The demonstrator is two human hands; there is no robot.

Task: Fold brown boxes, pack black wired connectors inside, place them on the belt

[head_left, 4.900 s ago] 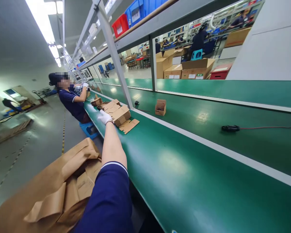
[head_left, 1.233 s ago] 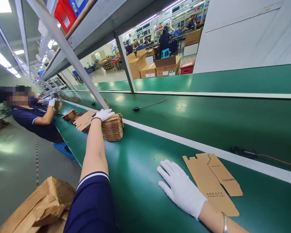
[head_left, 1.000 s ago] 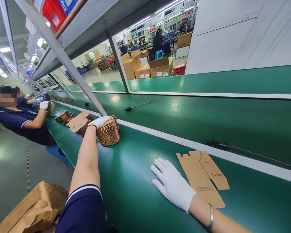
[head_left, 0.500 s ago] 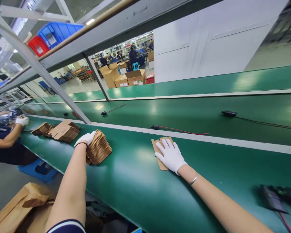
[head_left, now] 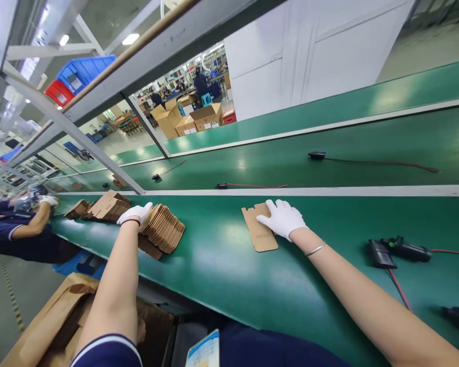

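My left hand (head_left: pixel 135 214), in a white glove, grips the far left side of a fanned stack of folded cardboard boxes (head_left: pixel 166 229), partly hiding it. The stack leans on the green work surface (head_left: pixel 214 285). To its right lies a flat folded cardboard box (head_left: pixel 260 237) with small print on its face. My gloved right hand (head_left: pixel 284 219) rests on that box's upper right side, fingers spread and thumb across the face.
More folded cardboard boxes (head_left: pixel 109 206) lie farther left, near a co-worker's gloved hand (head_left: pixel 49 200). Black devices with wires (head_left: pixel 382 253) lie at right. Others sit on the belt (head_left: pixel 199 178) behind the white rail (head_left: pixel 329 191). A slanted metal post (head_left: pixel 95 148) rises at left.
My right hand has slid toward the right side of the flat box, baring its printed face. My left hand stays at the stack, which is more fanned out. The view has shifted.
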